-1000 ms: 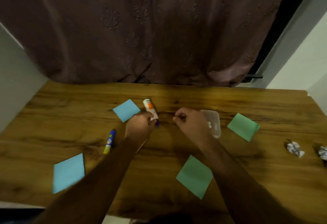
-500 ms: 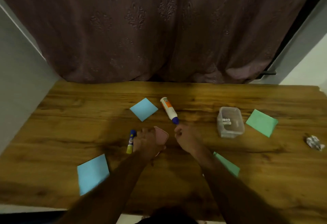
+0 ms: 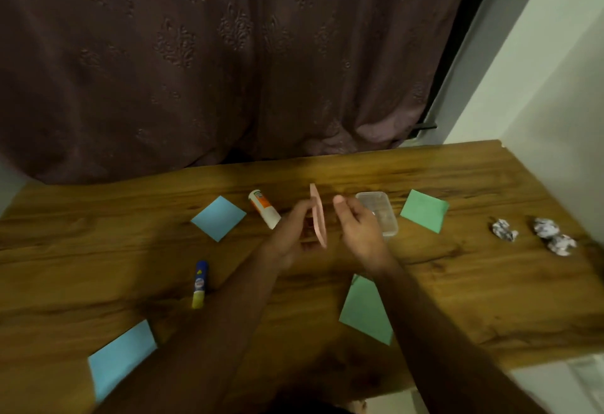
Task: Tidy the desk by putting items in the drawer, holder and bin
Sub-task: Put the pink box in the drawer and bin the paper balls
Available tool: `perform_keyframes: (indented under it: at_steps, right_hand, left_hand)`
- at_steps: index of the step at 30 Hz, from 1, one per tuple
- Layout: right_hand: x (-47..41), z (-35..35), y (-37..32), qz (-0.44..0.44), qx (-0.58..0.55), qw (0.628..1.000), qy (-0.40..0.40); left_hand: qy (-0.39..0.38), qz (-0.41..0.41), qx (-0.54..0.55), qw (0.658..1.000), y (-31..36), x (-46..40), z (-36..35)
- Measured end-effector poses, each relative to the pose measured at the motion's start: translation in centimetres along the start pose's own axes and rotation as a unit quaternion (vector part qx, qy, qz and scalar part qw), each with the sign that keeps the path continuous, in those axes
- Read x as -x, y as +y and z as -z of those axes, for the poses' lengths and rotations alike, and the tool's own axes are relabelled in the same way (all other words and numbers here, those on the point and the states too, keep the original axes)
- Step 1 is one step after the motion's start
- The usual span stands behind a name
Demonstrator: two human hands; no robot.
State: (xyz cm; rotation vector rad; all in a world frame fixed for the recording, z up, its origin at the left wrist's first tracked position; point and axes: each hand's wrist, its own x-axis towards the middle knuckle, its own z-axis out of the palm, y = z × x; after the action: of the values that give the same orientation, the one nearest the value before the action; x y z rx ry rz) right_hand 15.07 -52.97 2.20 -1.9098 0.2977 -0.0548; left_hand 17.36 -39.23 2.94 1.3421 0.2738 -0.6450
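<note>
At frame centre, left hand (image 3: 294, 234) pinches an upright pink note (image 3: 318, 217) above the table (image 3: 474, 283); right hand (image 3: 358, 227), loosely spread, should support its free edge.

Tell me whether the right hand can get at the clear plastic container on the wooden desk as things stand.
Probably yes. The right hand hovers right beside the clear plastic container, holding nothing, with nothing between them. The pink eraser is in the left hand, on the other side, so it does not block.
</note>
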Motion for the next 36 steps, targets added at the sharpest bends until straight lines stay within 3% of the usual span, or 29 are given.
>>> perform_keyframes:
  at_steps: [5,11,13,18,22,28,31,36]
  right_hand:
    - [-1.7,4.2,1.6,-0.021,0.042,0.999,0.002]
    - [-4.4,9.2,3.8,-0.023,0.063,0.996,0.052]
    - [-5.5,10.3,4.2,-0.027,0.070,0.996,0.041]
    - [-8.0,11.5,5.3,-0.032,0.115,0.993,-0.011]
    - [-8.8,11.8,5.9,-0.038,0.146,0.988,-0.040]
    - [-8.6,11.9,6.3,-0.020,0.193,0.979,-0.070]
    - [-8.4,11.8,6.2,-0.008,0.208,0.975,-0.084]
    - [-8.6,11.9,6.4,0.006,0.212,0.972,-0.104]
  left_hand:
    - [-0.088,0.007,0.097,0.991,0.5,-2.1,-4.4]
    - [0.055,-0.058,-0.088,0.993,-0.4,-4.9,-8.4]
    - [0.092,-0.102,-0.198,0.971,-0.6,-5.8,-8.8]
    - [0.178,-0.172,-0.417,0.874,-1.2,-7.0,-9.8]
    - [0.216,-0.178,-0.514,0.811,-1.7,-7.7,-10.4]
    - [0.247,-0.155,-0.591,0.752,-1.9,-8.0,-11.0]
    - [0.251,-0.140,-0.594,0.752,-2.2,-8.4,-10.7]
    - [0.237,-0.107,-0.561,0.786,-2.5,-9.1,-10.1]
